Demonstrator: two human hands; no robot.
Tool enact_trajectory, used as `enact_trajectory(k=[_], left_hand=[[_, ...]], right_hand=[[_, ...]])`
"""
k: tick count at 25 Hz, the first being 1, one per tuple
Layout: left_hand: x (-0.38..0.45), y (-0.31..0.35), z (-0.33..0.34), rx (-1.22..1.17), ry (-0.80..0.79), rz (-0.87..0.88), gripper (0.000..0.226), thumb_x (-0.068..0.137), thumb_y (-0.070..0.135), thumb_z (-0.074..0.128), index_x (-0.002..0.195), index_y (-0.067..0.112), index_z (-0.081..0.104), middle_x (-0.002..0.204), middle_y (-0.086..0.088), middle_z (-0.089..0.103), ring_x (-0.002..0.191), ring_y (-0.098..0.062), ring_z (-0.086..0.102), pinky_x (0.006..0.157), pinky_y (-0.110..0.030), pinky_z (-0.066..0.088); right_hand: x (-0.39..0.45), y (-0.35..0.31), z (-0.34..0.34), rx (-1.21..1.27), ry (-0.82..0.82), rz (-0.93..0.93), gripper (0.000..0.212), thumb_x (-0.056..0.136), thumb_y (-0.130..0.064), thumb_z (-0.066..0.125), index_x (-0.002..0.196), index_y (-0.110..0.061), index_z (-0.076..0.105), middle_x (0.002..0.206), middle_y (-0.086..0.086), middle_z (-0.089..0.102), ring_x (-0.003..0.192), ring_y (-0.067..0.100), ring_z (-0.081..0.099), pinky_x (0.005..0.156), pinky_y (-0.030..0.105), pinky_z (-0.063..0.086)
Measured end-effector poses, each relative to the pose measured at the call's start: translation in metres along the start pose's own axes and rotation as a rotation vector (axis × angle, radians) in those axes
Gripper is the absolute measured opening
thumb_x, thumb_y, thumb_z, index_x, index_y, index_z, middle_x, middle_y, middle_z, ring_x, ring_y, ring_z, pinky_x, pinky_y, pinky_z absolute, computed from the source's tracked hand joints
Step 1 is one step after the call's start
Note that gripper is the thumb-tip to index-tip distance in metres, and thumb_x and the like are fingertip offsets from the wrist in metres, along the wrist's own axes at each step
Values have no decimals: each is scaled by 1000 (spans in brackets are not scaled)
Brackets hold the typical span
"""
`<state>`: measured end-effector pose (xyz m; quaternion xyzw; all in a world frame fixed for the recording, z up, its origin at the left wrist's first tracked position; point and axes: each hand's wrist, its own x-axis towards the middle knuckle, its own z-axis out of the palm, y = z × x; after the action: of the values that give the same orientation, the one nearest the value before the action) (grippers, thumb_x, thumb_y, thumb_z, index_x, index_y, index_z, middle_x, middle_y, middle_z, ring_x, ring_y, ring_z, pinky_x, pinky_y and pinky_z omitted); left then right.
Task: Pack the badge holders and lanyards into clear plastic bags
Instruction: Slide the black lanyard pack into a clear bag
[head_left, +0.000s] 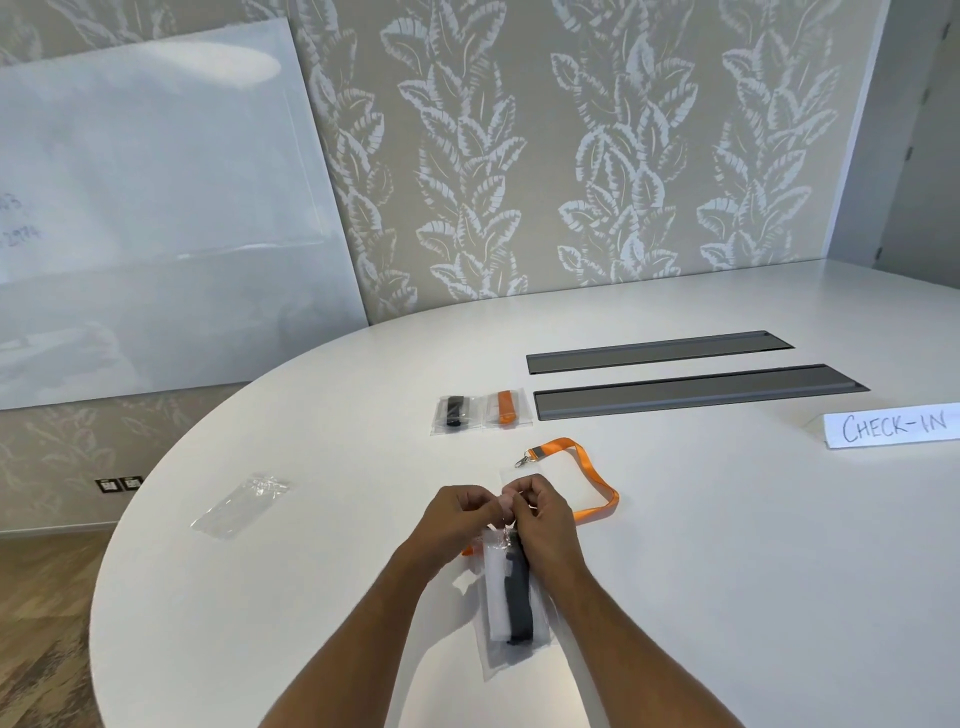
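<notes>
Both hands meet at the top edge of a clear plastic bag (511, 603) that hangs down toward me over the white table (311, 597). Inside it are a folded black lanyard and a badge holder. My left hand (457, 512) and my right hand (540, 512) each pinch the bag's mouth. Behind my hands lies an orange lanyard (592, 475) with its metal clip, partly on a loose clear badge holder (550, 480). Two packed bags sit farther back: one with a black lanyard (456, 413), one with an orange lanyard (506, 409). An empty clear bag (241, 504) lies at the left.
Two dark grey cable trays (696, 397) are set into the table at the back right. A white CHECK-IN sign (893, 427) stands at the right edge. A whiteboard (150, 208) leans on the leaf-patterned wall. The table's curved edge runs at the left.
</notes>
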<state>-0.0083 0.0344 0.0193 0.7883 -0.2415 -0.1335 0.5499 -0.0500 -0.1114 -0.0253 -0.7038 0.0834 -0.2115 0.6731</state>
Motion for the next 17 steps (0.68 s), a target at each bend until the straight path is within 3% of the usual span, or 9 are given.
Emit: enact_trajectory(k=[2,4,7,11,14,17], left_hand=[[0,0,-1,-49,-24,-70,54,66,67,82,86,17,75,79,-4,73,66,-11,62,58,-22,48],[-1,-2,-2,18,-71,-89,59,59,64,87,91,17,74,82,-8,74,67,-15,63,55,-23,49],[-1,-3,-7,-1,-53,-32,34,70,41,88,88,14,78,88,-18,75,69,-18,64,59,-25,50],[-1,-1,-13,-152,116,18,3,81,12,82,81,9,80,75,-12,75,61,-13,62,55,-20,48],[2,-4,-19,-225,219,22,5,84,8,80,79,8,78,68,-8,71,55,-11,57,51,-20,45],[4,-8,-23,-228,234,-4,7,86,12,78,80,9,78,66,-6,69,54,-11,53,51,-21,42]], right_hand=[[-1,0,-1,34,59,-28,11,100,-20,60,91,-25,64,81,-7,71,76,8,67,66,19,57],[-2,1,-2,73,123,-34,10,101,-23,60,91,-25,63,77,-5,69,71,7,65,63,18,54],[-1,-1,-2,106,157,-25,11,98,-35,64,92,-26,64,79,-5,70,75,9,67,63,17,55],[2,-3,-3,103,85,-31,21,90,-43,73,87,-23,68,83,-6,74,81,9,69,70,17,55],[4,-2,-4,76,2,-57,8,88,-30,77,90,-24,72,89,-11,75,89,8,70,73,18,57],[5,-2,-5,74,-21,-59,6,87,-19,79,86,-20,73,85,-5,76,85,14,71,71,25,59]])
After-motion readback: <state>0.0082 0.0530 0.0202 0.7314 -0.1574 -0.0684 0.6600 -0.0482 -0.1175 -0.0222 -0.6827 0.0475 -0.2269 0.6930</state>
